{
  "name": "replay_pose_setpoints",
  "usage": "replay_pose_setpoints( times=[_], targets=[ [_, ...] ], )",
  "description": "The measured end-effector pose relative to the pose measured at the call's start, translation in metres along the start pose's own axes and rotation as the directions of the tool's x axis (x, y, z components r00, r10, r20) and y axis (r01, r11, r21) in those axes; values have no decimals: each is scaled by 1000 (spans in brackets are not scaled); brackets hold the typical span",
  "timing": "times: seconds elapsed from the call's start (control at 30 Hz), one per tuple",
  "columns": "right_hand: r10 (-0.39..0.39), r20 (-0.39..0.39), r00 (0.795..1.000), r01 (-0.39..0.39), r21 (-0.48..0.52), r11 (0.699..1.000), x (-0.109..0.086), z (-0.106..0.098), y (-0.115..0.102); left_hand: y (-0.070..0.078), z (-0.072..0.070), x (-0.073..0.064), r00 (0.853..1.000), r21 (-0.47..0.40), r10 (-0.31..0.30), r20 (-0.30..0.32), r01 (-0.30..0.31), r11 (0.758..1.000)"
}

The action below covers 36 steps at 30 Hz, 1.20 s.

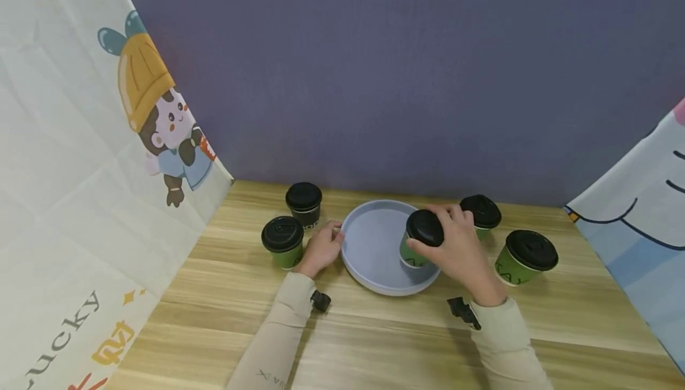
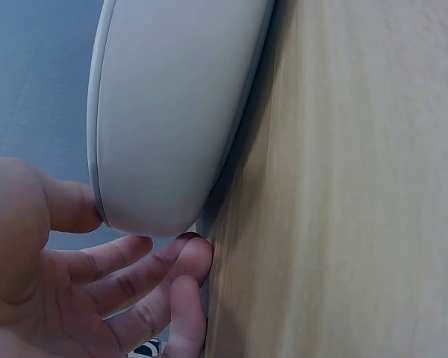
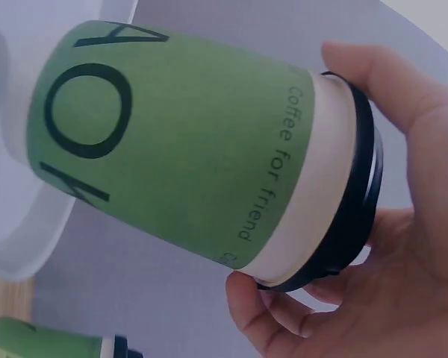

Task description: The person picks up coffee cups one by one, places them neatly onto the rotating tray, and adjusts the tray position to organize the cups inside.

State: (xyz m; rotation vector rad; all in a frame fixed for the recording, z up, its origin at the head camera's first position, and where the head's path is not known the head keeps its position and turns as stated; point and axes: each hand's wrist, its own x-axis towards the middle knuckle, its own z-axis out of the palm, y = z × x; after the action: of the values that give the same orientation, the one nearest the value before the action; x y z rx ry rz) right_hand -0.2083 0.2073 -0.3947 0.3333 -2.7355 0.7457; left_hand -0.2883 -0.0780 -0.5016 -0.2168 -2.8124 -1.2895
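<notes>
My right hand [image 1: 455, 250] grips a green paper coffee cup [image 3: 172, 142] around its black lid [image 3: 358, 194], thumb on one side and fingers on the other. The cup's base is over the right part of a round pale grey tray [image 1: 374, 253]. At the tray's left edge, my left hand [image 1: 323, 248] has its thumb [image 2: 73, 206] on the rim and its curled fingers against the side wall near the table. Just left of that hand stands another green lidded cup [image 1: 287, 259], with a black lidded cup [image 1: 307, 217] behind it.
Right of my right hand stands a green lidded cup [image 1: 514, 265]. Behind the hand, another lidded cup [image 1: 481, 214] is partly hidden. A dark blue-grey panel [image 1: 374, 81] rises behind the wooden table [image 1: 385, 342], and printed cloths hang at both sides.
</notes>
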Motion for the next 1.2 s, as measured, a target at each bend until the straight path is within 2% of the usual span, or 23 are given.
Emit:
replay_pose_setpoints(
  times=[0.33, 0.77, 1.2],
  targets=[
    [-31, -12, 999, 31, 59, 998, 7, 21, -16, -2, 0, 1, 1000, -7, -1, 9, 1, 1000],
    [-100, -23, 995, 100, 46, 994, 19, 47, -36, 1, 1, 1, 1000, -3, -9, 13, 9, 1000],
    [-135, -15, 991, 136, 79, 988, 24, 69, -43, 0, -2, 0, 1000, -13, -2, 9, 3, 1000]
  ],
)
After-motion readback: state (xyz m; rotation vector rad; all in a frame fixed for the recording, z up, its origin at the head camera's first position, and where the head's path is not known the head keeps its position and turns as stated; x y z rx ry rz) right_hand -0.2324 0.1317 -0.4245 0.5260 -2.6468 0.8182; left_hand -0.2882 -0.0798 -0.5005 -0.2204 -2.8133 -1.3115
